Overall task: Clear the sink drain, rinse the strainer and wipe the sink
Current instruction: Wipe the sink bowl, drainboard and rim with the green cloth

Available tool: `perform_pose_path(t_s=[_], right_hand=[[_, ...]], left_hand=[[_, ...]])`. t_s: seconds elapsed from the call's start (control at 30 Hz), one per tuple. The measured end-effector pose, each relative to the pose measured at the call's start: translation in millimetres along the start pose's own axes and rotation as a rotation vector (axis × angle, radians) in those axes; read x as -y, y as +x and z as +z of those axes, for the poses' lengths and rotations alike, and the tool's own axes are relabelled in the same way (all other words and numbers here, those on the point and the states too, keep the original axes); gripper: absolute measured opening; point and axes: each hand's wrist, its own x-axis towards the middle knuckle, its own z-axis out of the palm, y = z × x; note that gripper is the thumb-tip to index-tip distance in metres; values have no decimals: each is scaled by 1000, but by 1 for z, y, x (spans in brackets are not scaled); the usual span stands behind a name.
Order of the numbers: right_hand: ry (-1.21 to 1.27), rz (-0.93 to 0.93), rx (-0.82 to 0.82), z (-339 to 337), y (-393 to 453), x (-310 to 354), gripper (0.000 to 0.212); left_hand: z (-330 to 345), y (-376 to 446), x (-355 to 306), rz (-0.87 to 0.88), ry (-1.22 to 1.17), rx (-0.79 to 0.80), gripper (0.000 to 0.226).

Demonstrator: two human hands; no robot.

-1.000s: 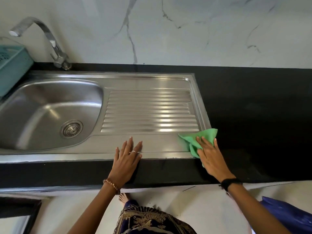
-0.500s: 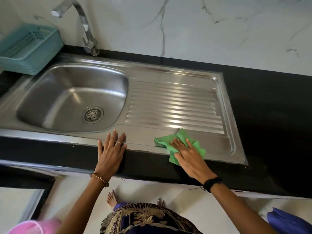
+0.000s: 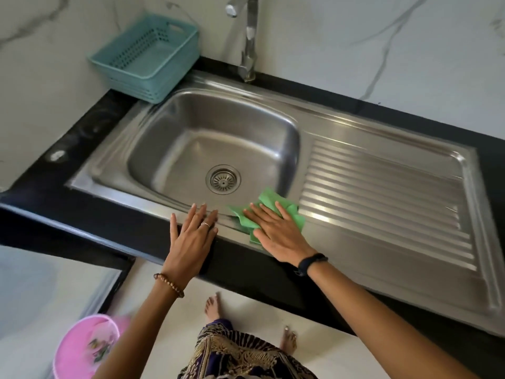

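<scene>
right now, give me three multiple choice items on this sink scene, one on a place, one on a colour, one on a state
1. Where does the basket stand?
A. on the counter's back left corner
B. in the basin
C. on the drainboard

2. What colour is the cloth?
A. yellow
B. green
C. white

3. How does the right hand meet the cloth?
A. bunches it in a fist
B. hovers clear of it
C. presses it flat with straight fingers

Answers:
1 A, it stands left of the faucet.
2 B, bright green against the steel sink.
3 C, the palm lies flat on it.
</scene>
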Motion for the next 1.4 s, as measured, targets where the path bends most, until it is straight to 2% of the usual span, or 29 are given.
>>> perform_pose_path(t_s=[0.13,0.33,0.53,0.67,0.77,0.9,1.03,1.17,1.27,1.4], right_hand=[[33,13,1,1,18,18,48],[93,2,89,-8,-42,-7,50],[117,78,169,-17,-73,-20,53],[77,20,206,-13,-35,2,54],[-6,-80,194,-8,11,32,55],[85,-188,209,-6,87,89,53],[198,-181,219,-8,125,129,50],[174,-218,168,-7,98,109,53],[117,-163,144,-3,55,70,53],[70,-95,212,-4,7,16,52]], left_hand=[[-17,20,37,30,68,62,49],[-27,38,68,65,53,151,49],[-25,37,68,72,76,120,53],[-29,39,72,65,-70,178,57],[-43,39,92,2,-69,151,56],[-65,39,125,-133,-32,112,52],[-77,44,140,-158,8,110,47],[-80,48,148,-149,-19,133,44],[-78,46,151,-148,-59,128,44],[-71,43,148,-146,-51,69,44]])
